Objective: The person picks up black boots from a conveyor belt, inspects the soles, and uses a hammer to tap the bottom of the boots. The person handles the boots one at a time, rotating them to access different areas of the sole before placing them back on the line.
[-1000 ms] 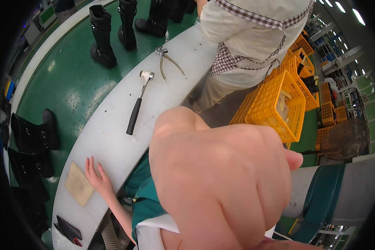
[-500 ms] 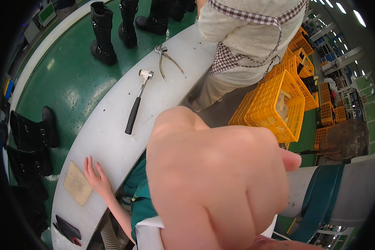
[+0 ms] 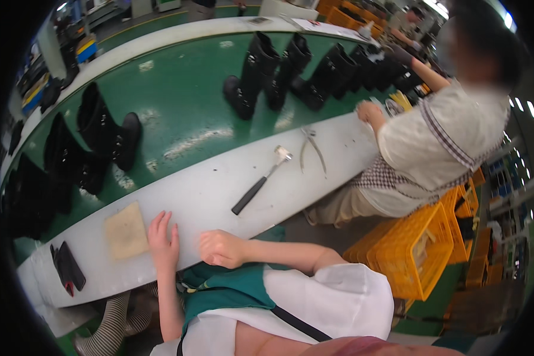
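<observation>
Left hand [image 3: 164,242] flat, fingers apart, holding nothing; tan sanding pad [image 3: 126,231] at 9 o'clock: light, stiff, pinch by edges. Right hand [image 3: 221,248] fisted, nothing visibly held.

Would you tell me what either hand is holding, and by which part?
Nothing: the left hand lies flat on the white bench; the right hand is an empty loose fist.

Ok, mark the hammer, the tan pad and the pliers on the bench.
hammer [image 3: 256,194], head view, on its black handle.
tan pad [image 3: 126,231], head view, at its middle.
pliers [image 3: 310,146], head view, on the handles near the pivot.
</observation>
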A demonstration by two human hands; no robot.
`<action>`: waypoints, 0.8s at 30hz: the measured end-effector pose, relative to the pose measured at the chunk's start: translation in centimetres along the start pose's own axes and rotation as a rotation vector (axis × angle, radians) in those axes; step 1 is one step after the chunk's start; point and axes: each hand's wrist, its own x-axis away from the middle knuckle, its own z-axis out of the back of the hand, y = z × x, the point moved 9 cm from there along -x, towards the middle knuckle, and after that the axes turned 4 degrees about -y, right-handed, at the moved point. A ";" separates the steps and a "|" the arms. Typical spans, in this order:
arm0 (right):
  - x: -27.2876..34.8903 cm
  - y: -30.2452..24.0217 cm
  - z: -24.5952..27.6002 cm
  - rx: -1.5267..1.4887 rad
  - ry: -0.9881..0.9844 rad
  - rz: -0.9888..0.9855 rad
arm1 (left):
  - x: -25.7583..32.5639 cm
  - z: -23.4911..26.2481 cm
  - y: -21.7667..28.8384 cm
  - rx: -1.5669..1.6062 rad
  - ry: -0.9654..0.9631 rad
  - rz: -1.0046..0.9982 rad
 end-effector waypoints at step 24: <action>4.7 6.1 -2.4 0.130 0.089 -0.327 | -1.3 0.2 -2.3 0.323 -0.036 0.106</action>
